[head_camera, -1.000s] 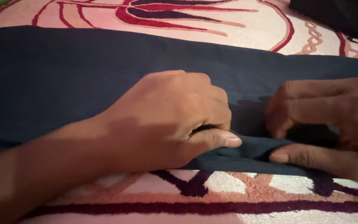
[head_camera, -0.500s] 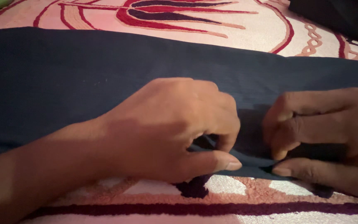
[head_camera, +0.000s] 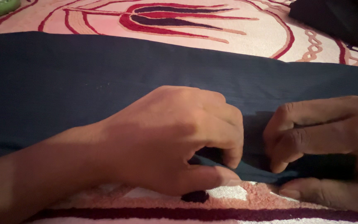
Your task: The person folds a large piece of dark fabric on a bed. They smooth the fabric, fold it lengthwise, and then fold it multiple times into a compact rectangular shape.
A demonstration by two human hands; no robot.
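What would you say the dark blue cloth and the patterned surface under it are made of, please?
The dark blue cloth looks like a thin woven fabric, matte, perhaps cotton: it shows faint fine ribbing and folds softly where the left hand and right hand pinch its edge. The patterned surface seems a tufted or looped textile, with raised nubby pile.

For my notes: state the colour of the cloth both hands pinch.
Plain dark navy cloth, seen in the head view.

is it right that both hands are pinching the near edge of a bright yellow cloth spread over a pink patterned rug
Not quite: the cloth is dark navy blue, not bright yellow, as the head view shows. The rest holds: the left hand and the right hand both pinch its near edge, and it lies spread over the pink patterned rug.
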